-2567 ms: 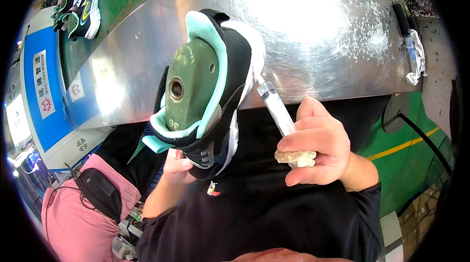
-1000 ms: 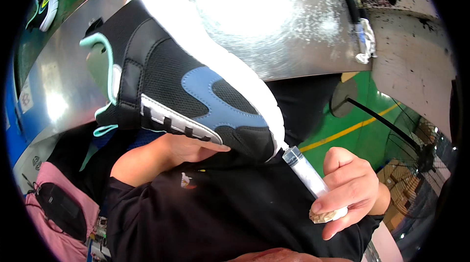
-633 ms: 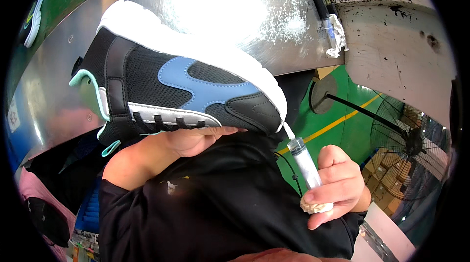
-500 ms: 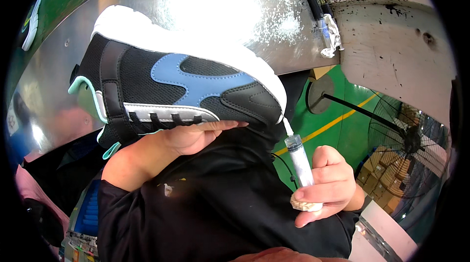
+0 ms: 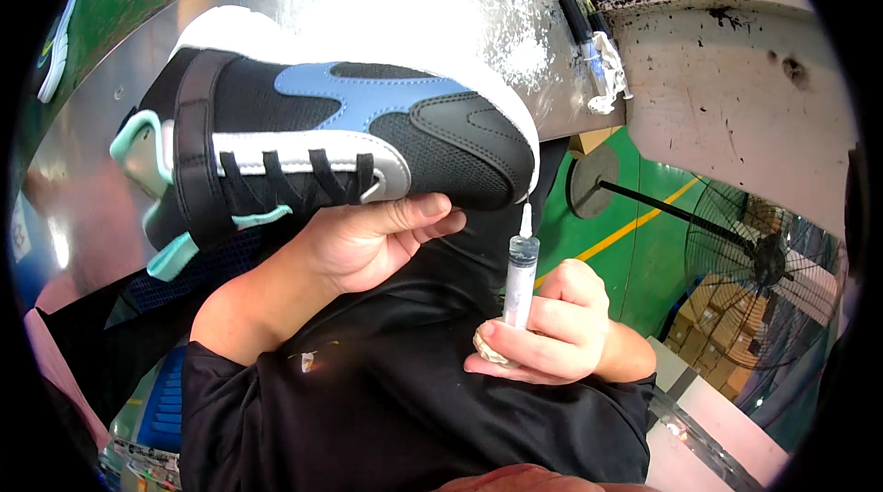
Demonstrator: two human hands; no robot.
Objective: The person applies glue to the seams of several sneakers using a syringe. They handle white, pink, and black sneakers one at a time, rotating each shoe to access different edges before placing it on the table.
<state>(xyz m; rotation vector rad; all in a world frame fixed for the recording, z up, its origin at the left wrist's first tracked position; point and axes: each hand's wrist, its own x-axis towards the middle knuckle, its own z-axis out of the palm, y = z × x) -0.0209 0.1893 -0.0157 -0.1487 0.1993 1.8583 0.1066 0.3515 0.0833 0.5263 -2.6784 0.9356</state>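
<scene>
A black mesh sneaker (image 5: 437, 154) with blue overlays, a white sole and mint trim lies tilted on its side, toe pointing right. My left hand (image 5: 372, 239) grips it from below near the laces; some of its fingers are hidden under the shoe. In my right hand (image 5: 547, 331) is a clear syringe (image 5: 520, 280) with whitish contents, its fingers wrapped around the lower barrel. The syringe points upward, and its thin tip meets or nearly meets the sole edge at the toe. Crumpled pale wrapping sits at the syringe's lower end, partly behind my fingers.
A shiny metal worktop (image 5: 83, 115) curves behind the shoe, marked with white specks. Dark-capped tubes (image 5: 575, 23) with crumpled white wrapping lie at its right end, beside a stained pale panel (image 5: 727, 78). Further right stand a black fan (image 5: 768, 262) and cardboard boxes (image 5: 713, 326).
The sneaker has rolled so more of its laces and top show. My right hand has moved left with the syringe, which now stands more upright, its tip still by the toe.
</scene>
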